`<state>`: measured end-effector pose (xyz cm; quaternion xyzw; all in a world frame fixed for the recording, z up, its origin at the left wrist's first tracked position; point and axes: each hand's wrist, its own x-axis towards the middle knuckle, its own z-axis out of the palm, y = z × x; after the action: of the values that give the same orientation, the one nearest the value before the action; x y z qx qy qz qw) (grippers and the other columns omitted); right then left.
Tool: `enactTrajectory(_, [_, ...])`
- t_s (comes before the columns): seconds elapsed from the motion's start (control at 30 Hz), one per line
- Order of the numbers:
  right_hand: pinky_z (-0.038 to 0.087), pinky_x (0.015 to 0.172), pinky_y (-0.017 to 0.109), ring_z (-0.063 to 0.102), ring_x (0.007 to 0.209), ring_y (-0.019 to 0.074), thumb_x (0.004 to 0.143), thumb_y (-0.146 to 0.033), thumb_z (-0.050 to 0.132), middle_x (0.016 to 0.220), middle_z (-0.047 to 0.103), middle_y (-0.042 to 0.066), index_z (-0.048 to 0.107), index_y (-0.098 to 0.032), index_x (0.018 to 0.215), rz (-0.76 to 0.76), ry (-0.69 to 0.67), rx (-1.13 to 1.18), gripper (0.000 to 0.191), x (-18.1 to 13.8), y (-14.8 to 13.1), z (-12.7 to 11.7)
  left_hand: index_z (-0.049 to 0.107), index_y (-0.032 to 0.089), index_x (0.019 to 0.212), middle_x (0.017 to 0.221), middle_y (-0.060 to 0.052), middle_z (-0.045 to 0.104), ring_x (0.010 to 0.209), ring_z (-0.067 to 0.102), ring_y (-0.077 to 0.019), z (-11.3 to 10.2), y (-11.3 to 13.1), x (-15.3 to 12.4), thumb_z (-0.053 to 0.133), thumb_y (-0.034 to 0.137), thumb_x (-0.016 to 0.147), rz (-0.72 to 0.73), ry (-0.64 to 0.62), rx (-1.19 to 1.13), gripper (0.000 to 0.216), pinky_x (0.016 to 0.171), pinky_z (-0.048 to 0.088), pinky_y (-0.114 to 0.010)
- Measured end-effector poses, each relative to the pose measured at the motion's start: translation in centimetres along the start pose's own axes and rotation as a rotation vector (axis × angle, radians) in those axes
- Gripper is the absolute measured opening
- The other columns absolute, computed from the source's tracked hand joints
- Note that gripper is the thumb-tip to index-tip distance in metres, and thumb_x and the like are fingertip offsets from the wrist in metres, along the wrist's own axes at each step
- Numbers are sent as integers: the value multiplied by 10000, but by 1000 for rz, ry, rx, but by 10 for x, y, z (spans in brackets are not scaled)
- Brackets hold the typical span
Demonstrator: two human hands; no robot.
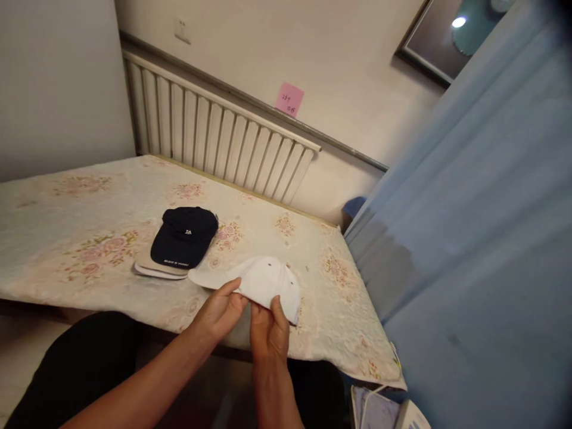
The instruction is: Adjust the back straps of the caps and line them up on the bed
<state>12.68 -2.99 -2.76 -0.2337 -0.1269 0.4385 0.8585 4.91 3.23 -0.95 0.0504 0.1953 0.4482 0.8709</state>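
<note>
A white cap [263, 280] lies at the near edge of the table [89, 196], brim pointing left. My left hand [221, 311] pinches its near rim with thumb on top. My right hand [269, 332] grips the cap's back edge just beside it, thumb up against the fabric. To the left, a navy cap [185, 235] with small white lettering sits on top of a stack of lighter caps [154, 268].
The table wears a pale floral cloth and stands against a white radiator [214, 131]. A pink sticky note [289, 99] is on the wall. A blue curtain [469, 238] hangs close on the right. Papers [379, 411] lie below the table's right corner.
</note>
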Motion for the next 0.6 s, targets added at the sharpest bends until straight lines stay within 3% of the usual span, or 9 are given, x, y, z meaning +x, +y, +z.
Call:
enactTrajectory(0.17, [351,1091,471,569,1178,204,811,-174,604,1342,562,53,401,-276,1376,38,18,12,609,0,5,-3,471,65,1330,1055,-133,712,1001,668,-224,0,-3,-4,441,14,852,5,-40,23,482,930,530,-326])
enactTrajectory(0.4, [353,1088,472,539,1215,200,827,-149,573,1350,555,51,409,-269,1369,61,-3,30,579,7,-7,-12,447,123,1363,1202,-140,648,1071,634,-247,-4,11,-4,462,41,850,95,-131,-42,520,953,516,-386])
enactTrajectory(0.6, [336,1102,453,540,1213,202,827,-166,569,1352,553,53,426,-248,1364,14,22,27,561,6,-13,-10,411,167,1396,1244,-108,628,1092,622,-237,-6,9,-6,447,-64,786,114,-153,1,654,990,487,-377])
